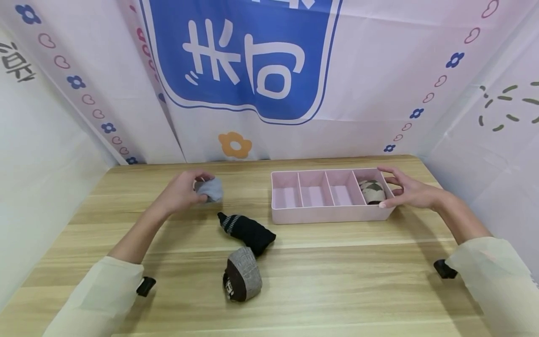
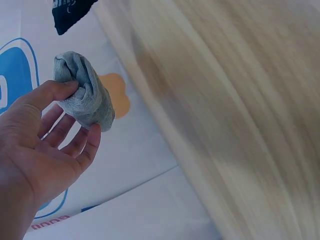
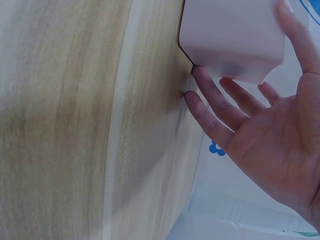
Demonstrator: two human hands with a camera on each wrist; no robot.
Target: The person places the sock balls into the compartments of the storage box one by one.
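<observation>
Off to the left, my left hand (image 1: 187,191) pinches a rolled light grey-blue sock (image 1: 211,189) between thumb and fingers. The left wrist view gives a closer look at its soft folds (image 2: 86,95). My right hand (image 1: 414,188) spans the right end of a pink divided box (image 1: 328,215), thumb at the front rim and index finger at the back rim. In the right wrist view other fingertips (image 3: 200,72) lie by the box's lower end. A rolled beige, green and brown sock (image 1: 373,191) sits in the rightmost compartment.
A black sock with a striped cuff (image 1: 249,232) lies on the wooden table (image 1: 337,281) front-left of the box. Nearer me is a rolled grey and brown sock (image 1: 243,275). Printed white cloth (image 1: 358,135) hangs behind the table's back edge.
</observation>
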